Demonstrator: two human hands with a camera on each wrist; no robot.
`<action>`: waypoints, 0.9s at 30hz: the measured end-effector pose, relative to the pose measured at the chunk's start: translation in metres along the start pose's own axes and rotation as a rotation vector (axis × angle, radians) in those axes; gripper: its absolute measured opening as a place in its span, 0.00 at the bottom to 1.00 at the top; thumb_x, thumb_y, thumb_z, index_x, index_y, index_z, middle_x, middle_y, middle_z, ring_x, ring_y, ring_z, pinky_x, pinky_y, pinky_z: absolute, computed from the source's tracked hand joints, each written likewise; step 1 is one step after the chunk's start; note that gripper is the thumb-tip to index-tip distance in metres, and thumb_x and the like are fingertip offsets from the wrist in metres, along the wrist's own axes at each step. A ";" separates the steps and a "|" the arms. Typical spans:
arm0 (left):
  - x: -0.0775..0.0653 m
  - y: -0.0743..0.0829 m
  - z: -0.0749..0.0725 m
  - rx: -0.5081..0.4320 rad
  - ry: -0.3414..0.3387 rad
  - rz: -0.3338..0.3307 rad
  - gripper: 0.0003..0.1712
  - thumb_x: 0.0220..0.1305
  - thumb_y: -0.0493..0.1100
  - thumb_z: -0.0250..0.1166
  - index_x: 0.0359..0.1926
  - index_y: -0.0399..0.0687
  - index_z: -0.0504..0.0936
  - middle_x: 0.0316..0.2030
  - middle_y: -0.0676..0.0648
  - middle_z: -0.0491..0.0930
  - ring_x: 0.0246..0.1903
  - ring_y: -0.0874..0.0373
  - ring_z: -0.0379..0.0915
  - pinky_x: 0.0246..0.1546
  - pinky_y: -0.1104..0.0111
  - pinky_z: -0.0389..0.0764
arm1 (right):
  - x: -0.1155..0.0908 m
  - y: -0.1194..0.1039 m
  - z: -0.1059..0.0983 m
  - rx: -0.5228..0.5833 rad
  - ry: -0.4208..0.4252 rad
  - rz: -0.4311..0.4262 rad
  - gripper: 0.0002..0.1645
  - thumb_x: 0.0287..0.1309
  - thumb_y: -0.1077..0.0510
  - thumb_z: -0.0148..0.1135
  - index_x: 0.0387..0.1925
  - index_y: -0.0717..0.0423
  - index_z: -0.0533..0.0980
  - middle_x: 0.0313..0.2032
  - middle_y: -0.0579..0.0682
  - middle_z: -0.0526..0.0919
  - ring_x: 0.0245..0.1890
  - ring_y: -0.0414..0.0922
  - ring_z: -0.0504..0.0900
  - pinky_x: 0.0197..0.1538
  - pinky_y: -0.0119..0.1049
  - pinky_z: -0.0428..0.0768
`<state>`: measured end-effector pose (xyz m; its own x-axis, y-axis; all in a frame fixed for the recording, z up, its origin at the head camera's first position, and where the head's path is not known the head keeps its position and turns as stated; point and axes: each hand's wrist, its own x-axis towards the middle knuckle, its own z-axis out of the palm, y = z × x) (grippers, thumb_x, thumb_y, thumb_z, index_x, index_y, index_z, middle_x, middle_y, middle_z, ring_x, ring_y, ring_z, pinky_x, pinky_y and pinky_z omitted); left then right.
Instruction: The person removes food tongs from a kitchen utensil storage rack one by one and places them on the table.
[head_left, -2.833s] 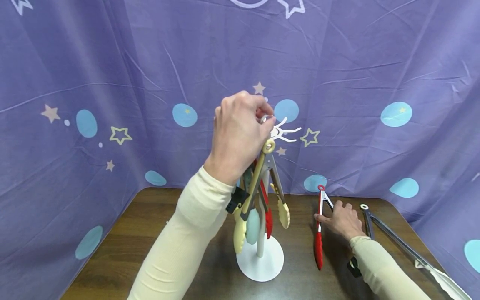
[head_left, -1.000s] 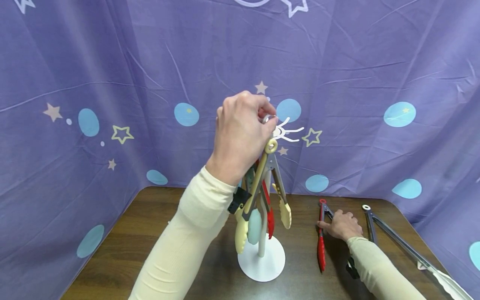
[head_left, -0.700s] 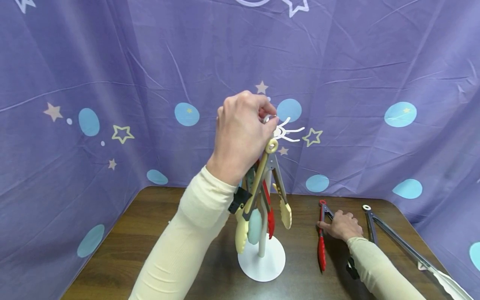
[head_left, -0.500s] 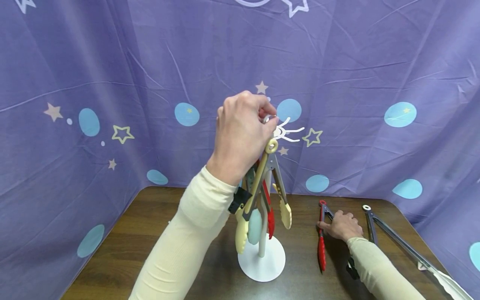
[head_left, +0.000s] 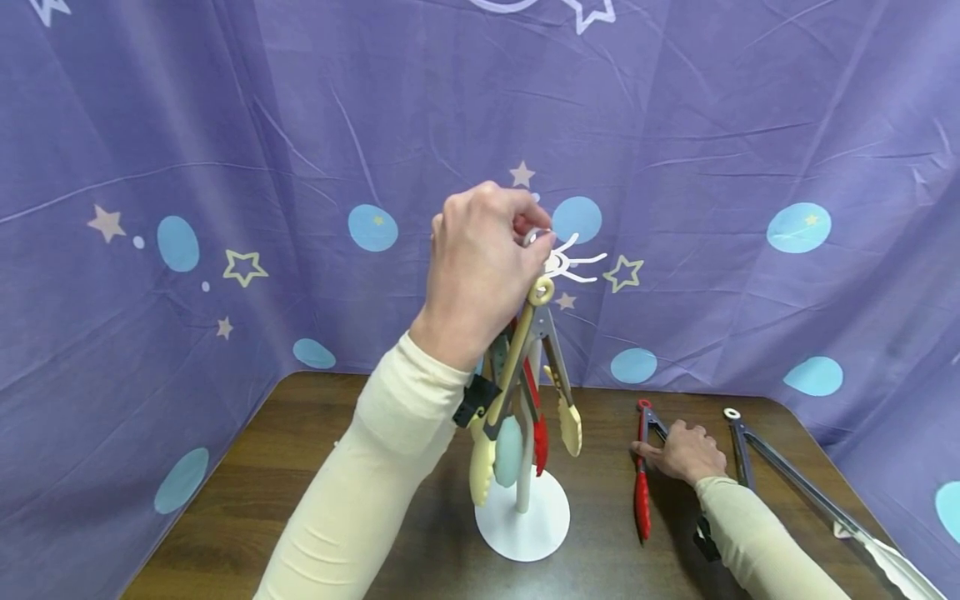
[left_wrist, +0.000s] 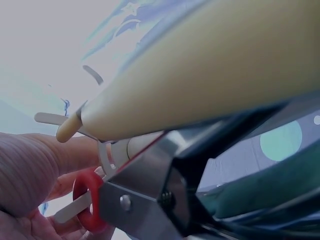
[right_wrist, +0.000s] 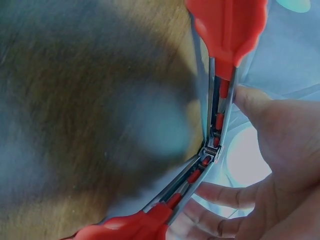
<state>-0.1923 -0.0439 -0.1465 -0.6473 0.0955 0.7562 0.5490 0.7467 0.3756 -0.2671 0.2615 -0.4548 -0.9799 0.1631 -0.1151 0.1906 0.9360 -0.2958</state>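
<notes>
At the top of a white hanging stand (head_left: 522, 537), my left hand (head_left: 480, 262) pinches a white piece between thumb and index finger. Cream-handled tongs (head_left: 513, 367), a pale green tongs head (head_left: 507, 454) and red tongs (head_left: 540, 446) hang below it. The left wrist view shows a red hanging ring (left_wrist: 82, 200) on a white hook beside the palm. On the table at right, my right hand (head_left: 688, 452) holds spread red tongs (head_left: 642, 500). Thumb and fingers (right_wrist: 230, 195) lie against its two arms in the right wrist view. The palm hides part of it.
Tongs with a white ring and white heads (head_left: 795, 483) lie spread at the right of the brown wooden table (head_left: 255, 483). White hooks (head_left: 581, 262) fan out from the stand's top. A purple patterned cloth (head_left: 712, 167) hangs behind the table.
Compared with the oldest frame, the red tongs and my right hand sit slightly nearer to me. My left hand stays at the stand's top. Over the last second, hardly anything differs.
</notes>
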 end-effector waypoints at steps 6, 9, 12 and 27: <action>0.000 -0.002 0.001 -0.002 0.026 0.019 0.03 0.58 0.40 0.73 0.34 0.49 0.92 0.28 0.51 0.83 0.30 0.59 0.77 0.35 0.63 0.76 | 0.000 0.002 -0.001 0.008 0.010 -0.014 0.55 0.56 0.27 0.64 0.50 0.80 0.67 0.43 0.78 0.71 0.46 0.75 0.74 0.42 0.65 0.76; 0.000 -0.002 0.001 -0.001 0.031 0.025 0.03 0.58 0.40 0.73 0.34 0.49 0.92 0.28 0.51 0.83 0.30 0.59 0.76 0.34 0.62 0.76 | -0.001 0.002 -0.002 0.012 0.009 -0.016 0.56 0.56 0.27 0.64 0.51 0.80 0.66 0.44 0.79 0.71 0.47 0.76 0.74 0.42 0.66 0.76; 0.000 -0.002 0.002 -0.007 0.032 0.030 0.03 0.58 0.39 0.73 0.34 0.49 0.92 0.28 0.51 0.83 0.30 0.59 0.77 0.34 0.62 0.76 | -0.002 0.003 -0.002 0.016 0.013 -0.019 0.57 0.56 0.27 0.64 0.52 0.81 0.66 0.45 0.79 0.71 0.48 0.77 0.73 0.43 0.67 0.76; 0.001 -0.003 0.000 -0.030 0.032 0.024 0.03 0.59 0.41 0.73 0.33 0.48 0.91 0.27 0.52 0.84 0.29 0.60 0.77 0.34 0.62 0.76 | -0.013 0.001 -0.013 0.036 0.053 -0.072 0.61 0.56 0.26 0.63 0.58 0.81 0.63 0.47 0.80 0.70 0.49 0.78 0.72 0.42 0.68 0.75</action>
<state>-0.1948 -0.0456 -0.1470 -0.6169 0.0921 0.7817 0.5802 0.7243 0.3725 -0.2547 0.2646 -0.4412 -0.9927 0.1128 -0.0425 0.1205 0.9343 -0.3355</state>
